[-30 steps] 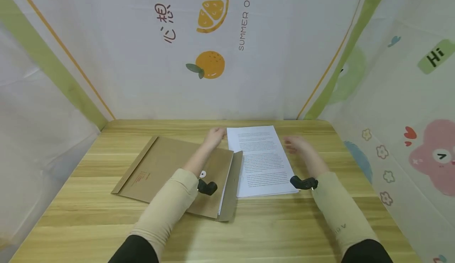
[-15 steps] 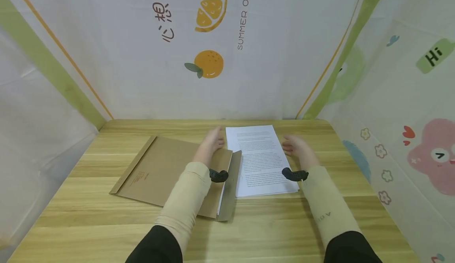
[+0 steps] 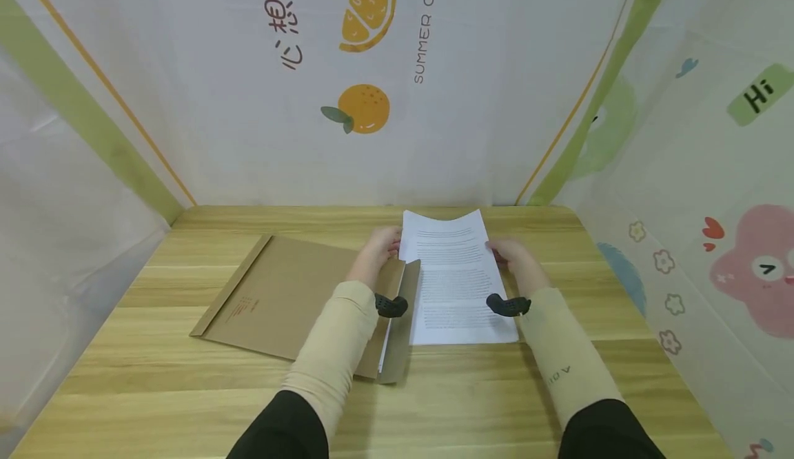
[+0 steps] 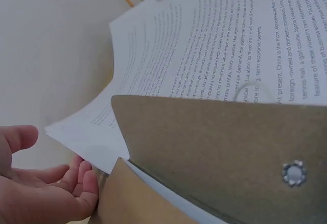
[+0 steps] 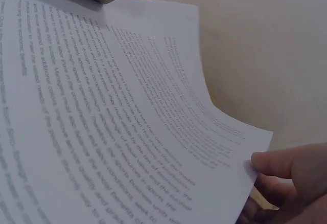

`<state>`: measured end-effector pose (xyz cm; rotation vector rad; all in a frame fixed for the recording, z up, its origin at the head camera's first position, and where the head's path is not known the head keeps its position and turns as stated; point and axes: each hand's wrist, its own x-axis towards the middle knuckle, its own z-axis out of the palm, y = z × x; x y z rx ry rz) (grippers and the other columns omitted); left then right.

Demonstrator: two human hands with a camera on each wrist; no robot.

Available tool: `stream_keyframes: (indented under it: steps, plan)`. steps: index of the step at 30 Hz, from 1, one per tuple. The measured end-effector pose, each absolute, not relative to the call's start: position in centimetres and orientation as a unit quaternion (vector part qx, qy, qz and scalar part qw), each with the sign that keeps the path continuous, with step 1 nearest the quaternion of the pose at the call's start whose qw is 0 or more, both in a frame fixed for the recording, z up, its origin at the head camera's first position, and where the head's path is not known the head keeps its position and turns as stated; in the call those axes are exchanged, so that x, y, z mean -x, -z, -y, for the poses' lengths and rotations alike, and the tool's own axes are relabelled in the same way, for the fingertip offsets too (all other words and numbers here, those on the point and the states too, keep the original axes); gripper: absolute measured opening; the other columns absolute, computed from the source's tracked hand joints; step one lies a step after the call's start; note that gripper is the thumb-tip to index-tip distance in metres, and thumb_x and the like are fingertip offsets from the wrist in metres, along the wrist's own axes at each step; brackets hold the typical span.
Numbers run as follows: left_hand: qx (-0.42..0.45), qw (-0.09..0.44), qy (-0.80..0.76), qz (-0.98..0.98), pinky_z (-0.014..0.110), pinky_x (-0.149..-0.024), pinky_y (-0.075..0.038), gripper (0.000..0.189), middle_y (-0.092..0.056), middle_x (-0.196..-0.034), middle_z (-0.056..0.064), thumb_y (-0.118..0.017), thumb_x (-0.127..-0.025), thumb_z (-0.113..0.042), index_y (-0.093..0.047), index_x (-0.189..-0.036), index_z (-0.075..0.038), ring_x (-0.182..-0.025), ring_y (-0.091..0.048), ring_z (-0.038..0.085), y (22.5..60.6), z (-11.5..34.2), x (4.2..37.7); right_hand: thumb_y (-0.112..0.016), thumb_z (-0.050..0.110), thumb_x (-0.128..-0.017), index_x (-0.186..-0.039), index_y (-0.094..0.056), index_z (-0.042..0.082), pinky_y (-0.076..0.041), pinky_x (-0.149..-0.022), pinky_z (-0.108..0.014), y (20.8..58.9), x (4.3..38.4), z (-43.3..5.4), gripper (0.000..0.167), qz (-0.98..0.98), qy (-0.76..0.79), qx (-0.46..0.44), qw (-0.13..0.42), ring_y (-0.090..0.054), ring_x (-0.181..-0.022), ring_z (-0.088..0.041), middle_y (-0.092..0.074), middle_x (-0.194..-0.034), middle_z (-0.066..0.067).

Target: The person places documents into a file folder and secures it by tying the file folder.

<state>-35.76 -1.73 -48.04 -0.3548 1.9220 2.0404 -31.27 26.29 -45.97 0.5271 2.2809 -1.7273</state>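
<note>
A stack of printed paper (image 3: 459, 287) lies to the right of a brown paper folder (image 3: 298, 287). Its far end is lifted and bowed, the corners standing higher than the middle. My right hand (image 3: 513, 258) pinches the right edge, thumb on top and fingers beneath in the right wrist view. On the opposite edge, the fingertips of my left hand (image 3: 373, 252) touch the paper from the side and below; its thumb stands apart from the sheet in the left wrist view. The folder's opened flap (image 4: 214, 142) overlaps the paper's left margin, and a white edge shows inside the folder.
Everything lies on a wood-grain table (image 3: 459, 404). A white printed curtain (image 3: 285, 149) hangs behind its far edge, with more patterned cloth (image 3: 701, 266) along the right side. The left forearm passes over the folder. Each wrist wears a black camera mount (image 3: 509, 305).
Both hands have come to the paper's side edges, and the right one has taken hold. The paper's far end has risen and bowed. The folder has stayed in place.
</note>
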Motion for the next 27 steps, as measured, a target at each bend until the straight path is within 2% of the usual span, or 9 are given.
stream_keyframes:
  steps: [3,6,9,12,14,15,18,22,27]
  plan:
    - [0.098,0.15,-0.672,-0.719,0.02,-0.049,-0.037,0.031,-0.061,-0.081,0.01,-0.061,-0.091,-0.016,-0.063,-0.114,0.006,-0.056,-0.048,0.011,47.3,1.3,34.9,-0.045,0.011,-0.1,-0.135,-0.043,-0.012,-0.049,-0.065,-0.025,45.0,30.3,-26.0,0.041,-0.781,0.592,-0.158,0.125,-0.059,-0.073,-0.014,-0.064,-0.097,-0.012]
    - [0.077,0.149,-0.645,-0.745,0.02,-0.048,-0.032,0.035,-0.053,-0.075,0.006,-0.057,-0.094,-0.012,-0.058,-0.124,0.006,-0.049,-0.036,0.008,45.6,1.0,33.4,-0.039,0.014,-0.103,-0.142,-0.034,-0.008,-0.049,-0.07,-0.025,44.5,29.9,-26.1,0.045,-0.778,0.599,-0.151,0.114,-0.058,-0.084,-0.017,-0.056,-0.116,-0.018]
    - [0.049,0.15,-0.659,-0.736,0.021,-0.06,-0.041,0.039,-0.054,-0.086,0.008,-0.051,-0.097,-0.009,-0.05,-0.133,0.006,-0.059,-0.044,0.01,44.5,1.0,32.3,-0.039,0.014,-0.103,-0.141,-0.035,-0.009,-0.049,-0.079,-0.029,44.1,29.9,-26.4,0.044,-0.78,0.603,-0.152,0.071,-0.056,-0.097,-0.023,-0.049,-0.127,-0.024]
    - [0.017,0.151,-0.687,-0.711,0.029,-0.086,-0.048,0.042,-0.057,-0.114,0.015,-0.047,-0.1,-0.01,-0.041,-0.139,0.005,-0.09,-0.058,0.02,43.8,0.7,32.0,-0.041,0.011,-0.101,-0.136,-0.04,-0.012,-0.046,-0.088,-0.032,43.1,30.0,-26.7,0.042,-0.782,0.604,-0.154,0.019,-0.052,-0.105,-0.028,-0.047,-0.129,-0.026]
    - [0.0,0.148,-0.709,-0.69,0.039,-0.095,-0.046,0.043,-0.052,-0.128,0.02,-0.044,-0.101,-0.009,-0.037,-0.141,0.004,-0.109,-0.055,0.029,43.1,0.3,31.9,-0.041,0.01,-0.1,-0.135,-0.041,-0.011,-0.043,-0.092,-0.035,42.3,29.9,-26.9,0.041,-0.784,0.602,-0.152,-0.005,-0.05,-0.106,-0.028,-0.047,-0.129,-0.026]
    - [-0.007,0.141,-0.713,-0.686,0.041,-0.095,-0.046,0.042,-0.05,-0.13,0.022,-0.044,-0.101,-0.01,-0.036,-0.14,0.004,-0.113,-0.054,0.031,42.7,0.1,32.0,-0.042,0.01,-0.1,-0.135,-0.041,-0.011,-0.042,-0.094,-0.035,41.8,29.7,-27.0,0.041,-0.782,0.603,-0.155,-0.018,-0.049,-0.106,-0.027,-0.047,-0.129,-0.025]
    - [-0.027,0.109,-0.72,-0.685,0.041,-0.092,-0.048,0.038,-0.053,-0.127,0.022,-0.044,-0.101,-0.01,-0.041,-0.136,0.002,-0.111,-0.056,0.033,41.5,-0.6,31.8,-0.043,0.011,-0.099,-0.135,-0.042,-0.01,-0.041,-0.093,-0.032,40.3,29.0,-27.3,0.042,-0.78,0.605,-0.153,-0.055,-0.05,-0.103,-0.024,-0.048,-0.128,-0.024]
    - [-0.053,0.074,-0.714,-0.694,0.036,-0.087,-0.05,0.033,-0.062,-0.117,0.015,-0.048,-0.1,-0.013,-0.047,-0.132,-0.004,-0.101,-0.061,0.026,40.4,-1.3,31.3,-0.044,0.014,-0.099,-0.134,-0.043,-0.006,-0.043,-0.086,-0.027,38.5,27.8,-27.7,0.04,-0.762,0.623,-0.151,-0.089,-0.052,-0.098,-0.018,-0.052,-0.122,-0.018]
    - [-0.095,0.068,-0.735,-0.668,0.035,-0.086,-0.051,0.034,-0.067,-0.108,0.013,-0.05,-0.099,-0.012,-0.051,-0.131,-0.003,-0.095,-0.064,0.024,39.2,-1.7,30.3,-0.046,0.012,-0.1,-0.119,-0.048,0.005,-0.044,-0.084,-0.022,36.7,26.1,-28.0,0.02,-0.718,0.673,-0.13,-0.123,-0.054,-0.096,-0.015,-0.055,-0.109,-0.008]
